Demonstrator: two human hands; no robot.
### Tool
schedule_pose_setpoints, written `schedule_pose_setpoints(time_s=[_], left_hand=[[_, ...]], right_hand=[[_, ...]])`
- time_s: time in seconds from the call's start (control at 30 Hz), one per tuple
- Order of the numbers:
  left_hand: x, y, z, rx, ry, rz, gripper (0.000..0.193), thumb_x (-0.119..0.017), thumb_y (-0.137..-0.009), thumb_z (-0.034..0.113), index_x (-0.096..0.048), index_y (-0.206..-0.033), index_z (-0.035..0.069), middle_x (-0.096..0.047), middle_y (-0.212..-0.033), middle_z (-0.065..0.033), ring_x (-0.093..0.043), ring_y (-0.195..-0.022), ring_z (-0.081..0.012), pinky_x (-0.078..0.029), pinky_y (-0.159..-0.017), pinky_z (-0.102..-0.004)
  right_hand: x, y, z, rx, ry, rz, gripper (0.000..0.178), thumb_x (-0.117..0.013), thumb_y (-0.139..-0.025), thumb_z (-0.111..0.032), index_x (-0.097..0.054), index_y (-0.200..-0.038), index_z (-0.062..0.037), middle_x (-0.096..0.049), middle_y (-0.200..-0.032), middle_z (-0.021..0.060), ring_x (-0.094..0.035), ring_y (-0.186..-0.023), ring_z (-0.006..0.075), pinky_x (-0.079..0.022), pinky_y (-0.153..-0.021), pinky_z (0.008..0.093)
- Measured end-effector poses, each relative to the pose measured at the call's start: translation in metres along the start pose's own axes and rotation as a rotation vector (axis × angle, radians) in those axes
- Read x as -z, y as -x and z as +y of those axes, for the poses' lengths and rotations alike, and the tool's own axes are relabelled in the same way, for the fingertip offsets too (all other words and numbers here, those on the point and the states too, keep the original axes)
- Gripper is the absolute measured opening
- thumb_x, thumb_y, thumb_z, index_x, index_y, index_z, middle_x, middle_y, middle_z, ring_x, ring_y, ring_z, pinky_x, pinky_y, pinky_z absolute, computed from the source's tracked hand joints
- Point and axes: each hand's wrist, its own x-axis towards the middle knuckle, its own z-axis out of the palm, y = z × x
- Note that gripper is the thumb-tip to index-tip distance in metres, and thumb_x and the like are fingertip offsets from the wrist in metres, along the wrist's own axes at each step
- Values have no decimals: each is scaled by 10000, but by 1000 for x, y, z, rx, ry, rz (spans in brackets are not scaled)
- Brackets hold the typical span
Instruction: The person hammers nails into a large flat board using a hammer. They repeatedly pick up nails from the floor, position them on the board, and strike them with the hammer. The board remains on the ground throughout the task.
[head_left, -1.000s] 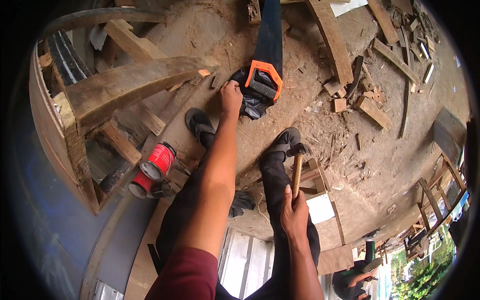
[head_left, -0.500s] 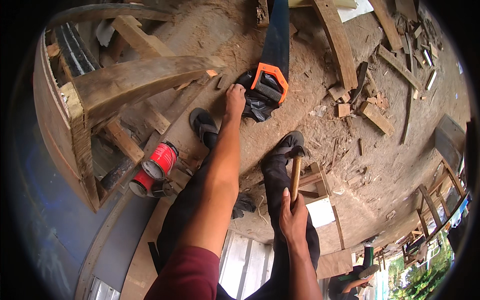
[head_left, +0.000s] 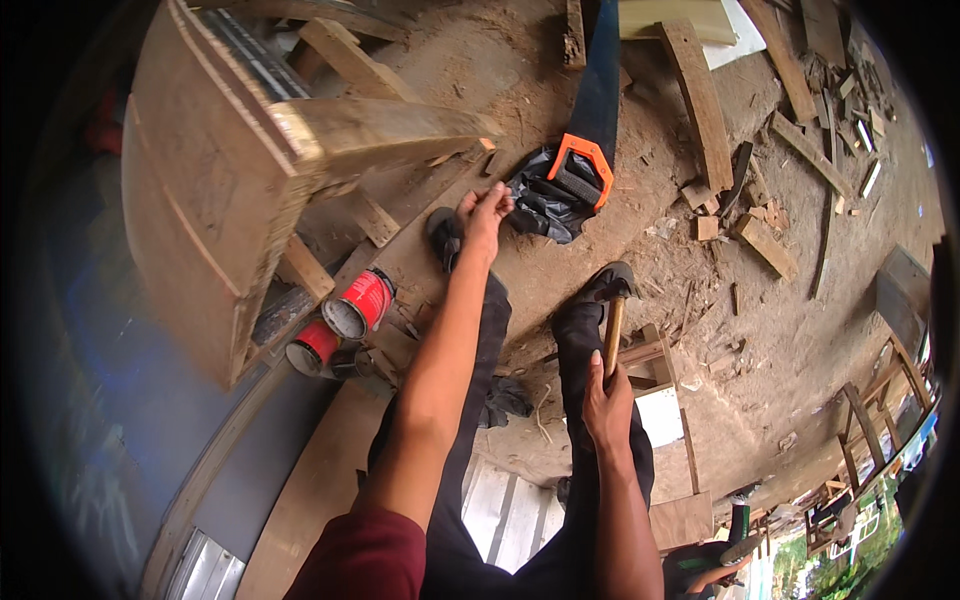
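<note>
My left hand [head_left: 484,213] is reached out at the near left edge of a black plastic bag [head_left: 548,208] on the ground. Its fingertips are pinched together; whatever small thing they hold, if any, cannot be made out. A handsaw [head_left: 583,170] with an orange-edged handle lies partly on the bag, its dark blade pointing away. My right hand [head_left: 606,402] grips a hammer [head_left: 614,338] by its wooden handle, the head up over my right shoe.
At left stands a curved wooden frame [head_left: 390,125] with a plywood side [head_left: 200,190]. Two red cans [head_left: 368,292] sit below it. Wood offcuts [head_left: 765,247] and planks [head_left: 697,105] litter the dirt on the right. Another person [head_left: 700,568] is at the lower right.
My left hand has drawn slightly back from the bag, with its fingertips now pinched. The whole view has shifted, so things sit farther right. My right hand keeps hold of the hammer.
</note>
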Motion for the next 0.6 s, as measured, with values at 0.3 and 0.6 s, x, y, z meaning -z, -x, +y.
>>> schedule_pose_setpoints(time_s=[0.3, 0.6], left_hand=[[-53, 162, 94, 134, 83, -313, 291, -666, -920, 16, -614, -1202, 67, -684, -922, -45, -661, -818, -142, -543, -774, -280], [-43, 211, 294, -386, -190, -466, 196, -552, -1030, 127, -618, -1170, 7, -625, -978, -12, -564, -895, -87, -475, -819, -257]], right_hand=[[0, 8, 29, 40, 55, 39, 568, -540, -1009, -488, -613, -958, 73, -634, -765, 224, -607, -705, 321, -485, -701, 434], [39, 48, 11, 305, 182, -5, 472, -555, -1023, -418, -657, -1127, 31, -605, -749, 104, -593, -693, 210, -459, -645, 344]])
